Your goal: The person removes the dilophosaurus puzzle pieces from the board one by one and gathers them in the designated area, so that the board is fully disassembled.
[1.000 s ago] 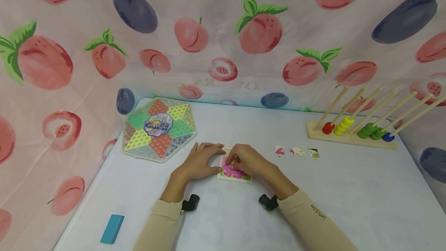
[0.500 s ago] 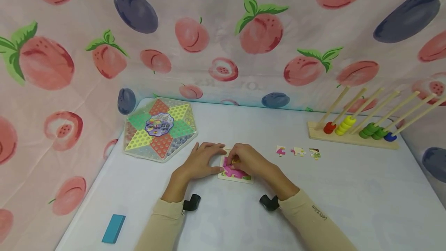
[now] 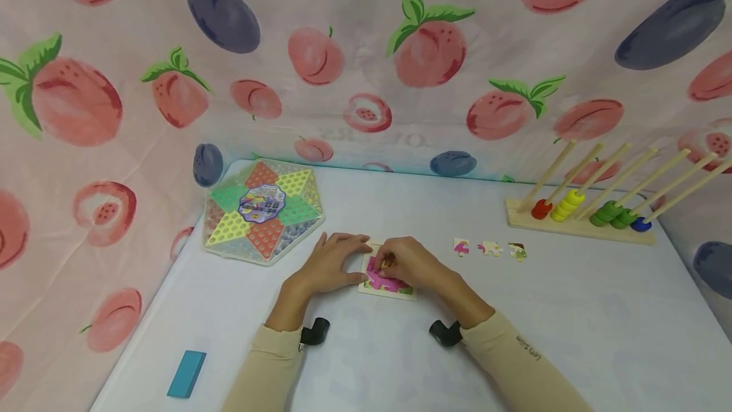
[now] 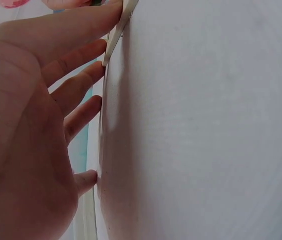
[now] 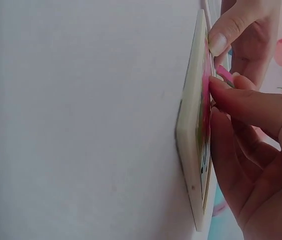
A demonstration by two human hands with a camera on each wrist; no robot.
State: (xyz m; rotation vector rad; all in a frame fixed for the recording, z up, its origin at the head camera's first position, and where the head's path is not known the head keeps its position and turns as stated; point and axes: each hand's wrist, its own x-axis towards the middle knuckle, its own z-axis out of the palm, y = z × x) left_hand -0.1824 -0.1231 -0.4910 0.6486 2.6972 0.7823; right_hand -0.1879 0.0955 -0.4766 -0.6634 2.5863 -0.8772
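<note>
A small jigsaw puzzle in a pale wooden tray (image 3: 386,295) lies flat on the table, its picture mostly pink with some green. My left hand (image 3: 323,269) spreads around its left side; the thumb presses on the tray's frame and the fingertips rest by the far edge. Over the puzzle, my right hand (image 3: 410,264) pinches a pink puzzle piece (image 5: 224,74) between thumb and forefinger. That piece is tilted up from the picture in the right wrist view. The right fingers hide the upper part of the puzzle in the head view.
Three loose puzzle pieces (image 3: 490,248) lie in a row to the right. Behind them stands a wooden peg rack (image 3: 577,226) with coloured beads. A hexagonal Chinese checkers board (image 3: 263,212) is at back left, a blue block (image 3: 186,374) at front left. A fruit-print curtain (image 3: 366,49) borders the table.
The right fingers have shifted slightly over the puzzle while still pinching the piece. The left hand keeps its place at the tray, and the loose pieces have not moved.
</note>
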